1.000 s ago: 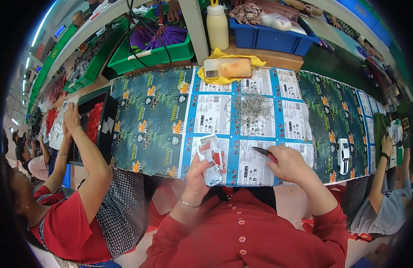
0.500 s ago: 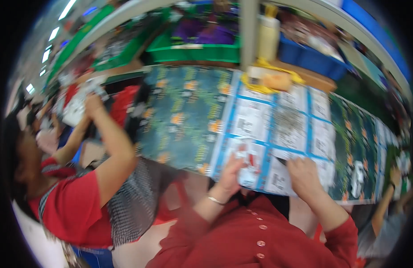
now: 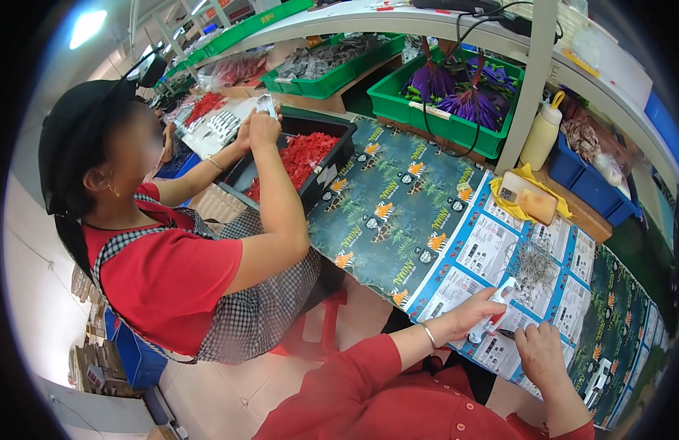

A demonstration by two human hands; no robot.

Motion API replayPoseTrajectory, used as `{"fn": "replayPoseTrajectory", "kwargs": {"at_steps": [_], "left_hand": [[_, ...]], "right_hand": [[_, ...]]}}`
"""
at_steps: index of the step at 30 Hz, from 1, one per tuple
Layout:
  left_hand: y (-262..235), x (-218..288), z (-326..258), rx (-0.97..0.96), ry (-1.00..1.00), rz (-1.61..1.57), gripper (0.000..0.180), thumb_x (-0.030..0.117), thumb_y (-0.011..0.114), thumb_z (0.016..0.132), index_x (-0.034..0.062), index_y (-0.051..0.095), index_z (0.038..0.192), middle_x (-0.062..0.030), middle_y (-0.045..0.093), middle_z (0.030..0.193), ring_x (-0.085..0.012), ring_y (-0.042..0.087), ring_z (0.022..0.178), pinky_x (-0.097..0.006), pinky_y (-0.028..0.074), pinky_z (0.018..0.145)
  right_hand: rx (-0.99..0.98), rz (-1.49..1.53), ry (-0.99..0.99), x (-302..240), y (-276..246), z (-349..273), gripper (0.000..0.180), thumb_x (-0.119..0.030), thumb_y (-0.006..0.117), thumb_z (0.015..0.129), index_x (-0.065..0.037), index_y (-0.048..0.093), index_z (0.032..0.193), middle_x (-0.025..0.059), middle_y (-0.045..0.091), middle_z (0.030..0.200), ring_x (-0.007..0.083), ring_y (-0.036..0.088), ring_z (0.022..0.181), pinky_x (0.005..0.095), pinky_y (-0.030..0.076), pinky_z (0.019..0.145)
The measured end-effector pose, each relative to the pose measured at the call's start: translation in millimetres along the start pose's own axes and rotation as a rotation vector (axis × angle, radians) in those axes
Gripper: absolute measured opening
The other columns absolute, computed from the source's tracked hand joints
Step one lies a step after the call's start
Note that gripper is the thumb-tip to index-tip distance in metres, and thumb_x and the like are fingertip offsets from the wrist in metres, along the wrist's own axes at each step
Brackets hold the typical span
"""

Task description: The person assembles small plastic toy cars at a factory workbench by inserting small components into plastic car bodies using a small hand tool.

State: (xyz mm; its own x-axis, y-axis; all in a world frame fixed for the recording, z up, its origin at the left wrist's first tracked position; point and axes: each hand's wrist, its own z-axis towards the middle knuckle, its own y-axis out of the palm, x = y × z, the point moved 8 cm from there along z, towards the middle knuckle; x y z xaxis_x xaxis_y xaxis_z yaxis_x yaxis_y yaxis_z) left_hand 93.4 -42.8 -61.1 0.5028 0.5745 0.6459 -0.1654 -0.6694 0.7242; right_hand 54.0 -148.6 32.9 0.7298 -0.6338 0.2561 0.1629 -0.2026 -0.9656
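My left hand (image 3: 471, 312) is closed round a white plastic piece (image 3: 506, 287) with a red part (image 3: 496, 317) on it, just above the printed sheets. My right hand (image 3: 542, 353) is close beside it, fingers curled together. A small dark tip (image 3: 506, 334) shows at its fingertips; what it belongs to is hidden. Beyond both hands, a loose heap of thin metal pins (image 3: 534, 268) lies on the blue-and-white printed sheet (image 3: 457, 287). Another white piece (image 3: 597, 383) lies on the dark patterned sheet, right of my right hand.
At left, a co-worker (image 3: 163, 279) holds a silvery-white piece (image 3: 266, 105) over a black tray (image 3: 345, 147) of red parts. Green bins (image 3: 398, 99), a blue bin (image 3: 611, 209), a pale bottle (image 3: 541, 136) and a phone (image 3: 528, 196) on yellow cloth line the back. A shelf post (image 3: 528, 88) stands there.
My view has swung left, bringing more of the co-worker into sight, and the blur has gone. Both hands stay near each other over the sheet, the left still with the white-and-red piece.
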Motion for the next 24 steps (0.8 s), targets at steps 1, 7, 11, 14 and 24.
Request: {"fn": "replayPoseTrajectory", "kwargs": {"at_steps": [1,7,11,14,24], "left_hand": [[-1,-2,2,0.008,0.003,-0.008,0.043,0.018,0.058,0.087,0.0021,0.044,0.125,-0.0080,0.060,0.096,-0.0139,0.061,0.078,-0.029,0.051,0.061],[-10,-5,-1,0.044,0.081,0.002,0.036,0.019,0.053,0.090,0.0028,0.048,0.122,-0.0063,0.062,0.093,-0.0144,0.062,0.076,-0.028,0.051,0.066],[-20,0,-9,0.040,0.113,0.051,0.038,0.025,0.054,0.092,0.0042,0.047,0.123,-0.0093,0.062,0.096,-0.0178,0.064,0.080,-0.032,0.052,0.074],[-23,15,-23,0.086,0.186,0.049,0.048,0.031,0.053,0.090,0.0024,0.043,0.128,-0.0185,0.062,0.104,-0.0297,0.065,0.087,-0.041,0.052,0.081],[-24,36,-54,0.073,0.281,-0.337,0.056,0.039,0.046,0.091,-0.0007,0.046,0.130,-0.0252,0.061,0.108,-0.0346,0.065,0.091,-0.047,0.053,0.083]], "right_hand": [[-0.029,-0.015,-0.002,1,3,0,0.019,-0.007,0.061,0.068,-0.008,0.059,0.087,0.0071,0.054,0.078,0.0252,0.052,0.077,0.0384,0.040,0.070],[0.094,0.012,0.056,7,-9,-5,0.015,-0.009,0.058,0.071,-0.007,0.059,0.085,0.0058,0.052,0.075,0.0234,0.052,0.075,0.0365,0.040,0.067],[0.131,0.094,0.084,10,0,-6,0.019,-0.007,0.058,0.070,-0.008,0.060,0.089,0.0056,0.054,0.077,0.0238,0.053,0.076,0.0366,0.041,0.066],[0.167,0.324,0.183,15,0,-9,0.024,-0.007,0.060,0.067,-0.006,0.059,0.092,0.0082,0.056,0.080,0.0268,0.055,0.077,0.0390,0.044,0.067],[0.250,0.934,0.425,-4,14,-31,0.034,-0.009,0.064,0.076,-0.003,0.055,0.108,0.0178,0.058,0.092,0.0356,0.057,0.088,0.0435,0.045,0.079]]}}
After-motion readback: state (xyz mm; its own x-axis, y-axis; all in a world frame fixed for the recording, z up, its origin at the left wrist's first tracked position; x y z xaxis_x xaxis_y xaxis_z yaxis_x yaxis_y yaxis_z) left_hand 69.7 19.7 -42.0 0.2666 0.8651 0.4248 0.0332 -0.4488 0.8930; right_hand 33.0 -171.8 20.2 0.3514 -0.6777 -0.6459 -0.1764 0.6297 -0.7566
